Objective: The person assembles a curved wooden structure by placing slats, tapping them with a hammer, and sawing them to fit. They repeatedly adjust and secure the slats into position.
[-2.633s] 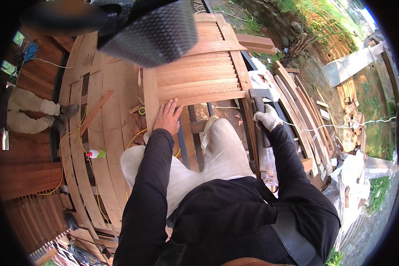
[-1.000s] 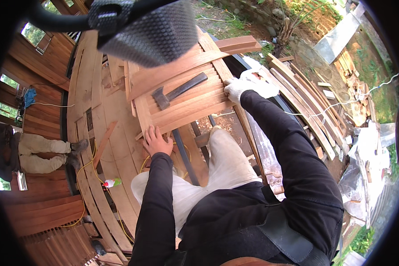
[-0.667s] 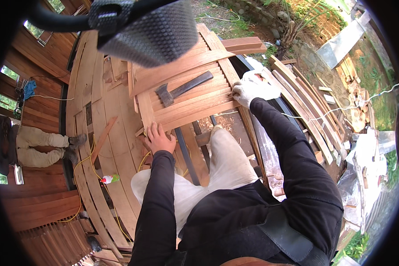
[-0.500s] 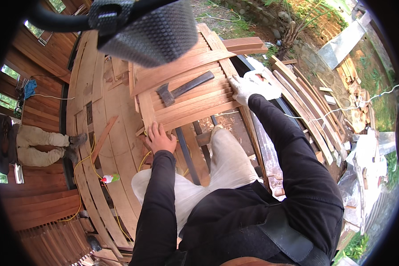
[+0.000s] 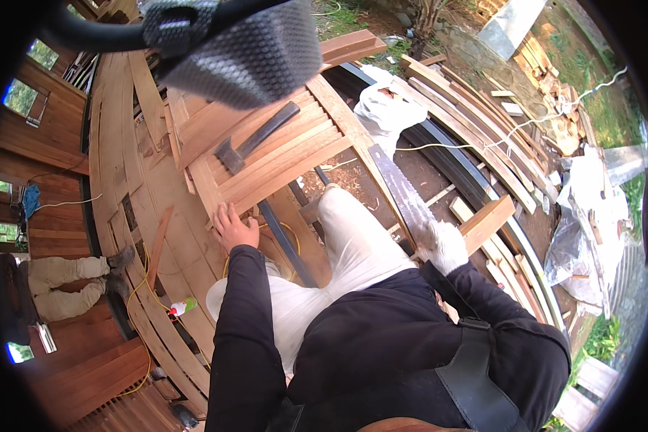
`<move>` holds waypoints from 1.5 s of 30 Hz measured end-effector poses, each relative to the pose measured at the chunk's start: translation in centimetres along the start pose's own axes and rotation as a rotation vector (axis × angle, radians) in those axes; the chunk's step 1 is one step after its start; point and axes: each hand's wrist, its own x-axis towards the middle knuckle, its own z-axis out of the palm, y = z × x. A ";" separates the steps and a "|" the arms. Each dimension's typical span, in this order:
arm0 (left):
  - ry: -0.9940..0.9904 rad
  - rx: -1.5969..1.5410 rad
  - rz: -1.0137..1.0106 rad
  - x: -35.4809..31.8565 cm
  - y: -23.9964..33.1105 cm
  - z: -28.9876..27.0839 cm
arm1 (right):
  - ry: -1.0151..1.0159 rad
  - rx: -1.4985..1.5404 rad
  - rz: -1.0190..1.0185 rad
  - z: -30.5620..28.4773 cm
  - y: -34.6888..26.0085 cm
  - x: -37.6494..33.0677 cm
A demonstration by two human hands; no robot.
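My bare left hand point(image 5: 235, 228) lies with fingers spread on the near left corner of a slatted wooden panel point(image 5: 295, 162). My right hand point(image 5: 443, 247), in a white glove, is closed round the handle end of a handsaw point(image 5: 398, 183); the handle is mostly hidden by the glove. Its grey blade points away from me, along a long stile of the panel's frame. On the slats rests a hatchet point(image 5: 255, 138) with a dark handle, apart from both hands. A wide board point(image 5: 201, 135) lies across the panel's far side.
Planks point(image 5: 133, 216) cover the floor at left, with a yellow cord point(image 5: 145, 288) and a small bottle point(image 5: 183, 307). Another person's legs point(image 5: 68, 281) show at far left. A white bag point(image 5: 389, 108), stacked boards point(image 5: 468, 129) and plastic sheeting point(image 5: 583, 223) lie at right.
My right hand has come back from the panel's far right side toward me and taken hold of the saw. The view has shifted; my left hand stays at the panel's corner.
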 end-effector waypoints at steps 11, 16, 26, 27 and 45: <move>-0.034 -0.017 0.254 -0.8 6.0 -1.1 | -0.014 -0.169 0.069 3.1 1.5 -11.3; -0.127 -0.376 0.386 -0.1 13.7 0.4 | -0.109 -0.160 0.032 3.1 2.6 -12.2; -0.119 -0.395 0.389 5.3 23.7 3.0 | -0.015 0.454 0.378 1.6 3.1 -10.5; -0.112 -0.397 0.377 6.1 24.2 3.7 | -0.025 0.517 0.428 0.9 2.6 -9.7; -0.198 -0.515 0.004 8.0 27.7 5.1 | -0.036 0.935 0.387 3.2 -2.4 2.2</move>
